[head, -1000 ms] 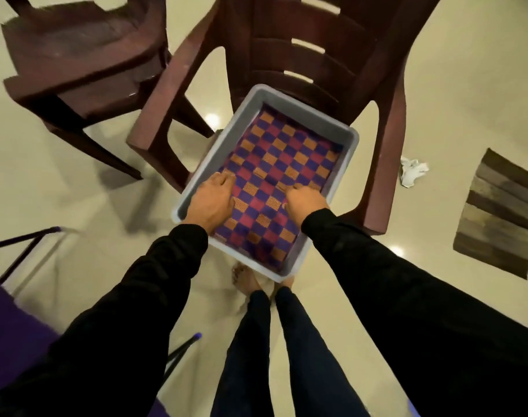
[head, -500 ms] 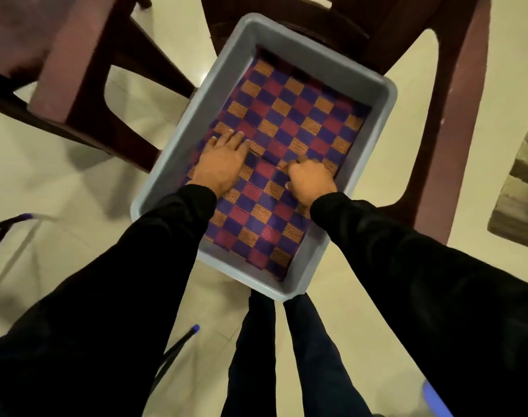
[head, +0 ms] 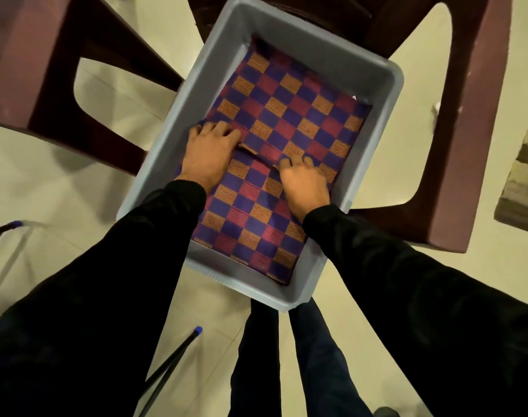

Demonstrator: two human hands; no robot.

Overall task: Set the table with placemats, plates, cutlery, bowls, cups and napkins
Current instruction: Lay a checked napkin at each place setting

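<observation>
A grey plastic tub [head: 386, 94] rests on the seat of a dark red plastic chair [head: 473, 121]. Inside lie checkered placemats [head: 289, 112] in purple, red and orange, stacked flat. My left hand [head: 210, 153] lies on the mats near the tub's left wall, its fingertips curled over a raised mat edge. My right hand [head: 303, 179] is on the mats to the right, fingers hooked over the same lifted edge. The fold between the hands stands slightly up from the mats beneath.
A second dark red chair [head: 46, 70] stands at the left. A striped rug [head: 521, 176] lies at the right edge of the cream floor. A black rod with a blue tip [head: 178, 353] crosses the lower left. My legs [head: 286, 362] stand below the tub.
The view has closed in on the tub. Both hands slid forward over the mats, and their fingers now curl on a mat edge that has risen slightly.
</observation>
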